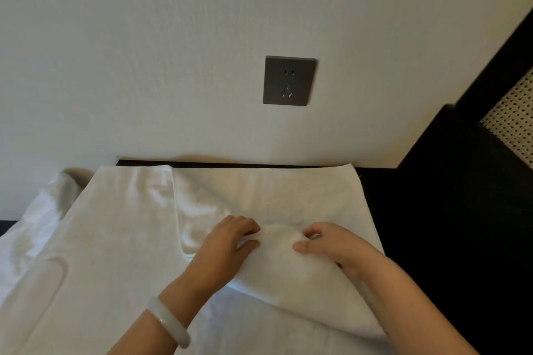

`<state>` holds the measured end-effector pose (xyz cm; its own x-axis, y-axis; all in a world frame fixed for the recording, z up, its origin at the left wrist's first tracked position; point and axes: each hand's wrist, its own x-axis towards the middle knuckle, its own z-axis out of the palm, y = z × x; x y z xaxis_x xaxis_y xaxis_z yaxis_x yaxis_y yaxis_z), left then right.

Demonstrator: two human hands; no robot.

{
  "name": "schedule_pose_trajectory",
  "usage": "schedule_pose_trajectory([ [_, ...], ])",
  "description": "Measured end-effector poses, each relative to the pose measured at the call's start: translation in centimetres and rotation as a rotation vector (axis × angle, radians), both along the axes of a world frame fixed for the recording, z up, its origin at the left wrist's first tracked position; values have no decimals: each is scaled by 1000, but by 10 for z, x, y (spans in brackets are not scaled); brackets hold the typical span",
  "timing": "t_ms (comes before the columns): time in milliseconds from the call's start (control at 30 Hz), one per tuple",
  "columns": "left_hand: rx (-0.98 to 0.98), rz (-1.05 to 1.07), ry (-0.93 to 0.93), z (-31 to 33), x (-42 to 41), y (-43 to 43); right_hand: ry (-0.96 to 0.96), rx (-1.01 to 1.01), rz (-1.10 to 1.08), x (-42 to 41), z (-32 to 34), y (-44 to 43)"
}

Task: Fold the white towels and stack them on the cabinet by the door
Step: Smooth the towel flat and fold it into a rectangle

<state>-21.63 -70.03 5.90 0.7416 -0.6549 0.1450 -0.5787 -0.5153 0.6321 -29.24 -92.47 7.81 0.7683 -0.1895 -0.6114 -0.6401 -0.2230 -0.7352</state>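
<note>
Both hands pinch a raised fold of a white towel (138, 239) spread over a dark cabinet top (383, 204): the left hand (227, 242), with a pale bangle (168, 323) on its wrist, and the right hand (331, 245). A grey wall socket (289, 81) sits on the wall above.

Head camera, single wide-angle view: looking forward and down from the person's head, sitting close over the towel (121, 239), facing the wall (144, 37) with its socket (289, 81).
</note>
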Motion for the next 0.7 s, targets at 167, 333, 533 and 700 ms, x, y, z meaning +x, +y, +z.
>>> schedule_pose_trajectory([
  [167, -157, -149, 129, 32, 16, -13, -30, 515, 0, 8, 13, -16],
  [333, -242, 70, -206, 54, 45, -49, -357, 237, -226, 43, 35, -64],
  [533, -36, 153, -363, 27, 29, -71, -275, -489, -361, 85, -8, -130],
  [700, 394, 124, -330, -41, 28, -46, -302, -568, -392, 89, -32, -144],
])
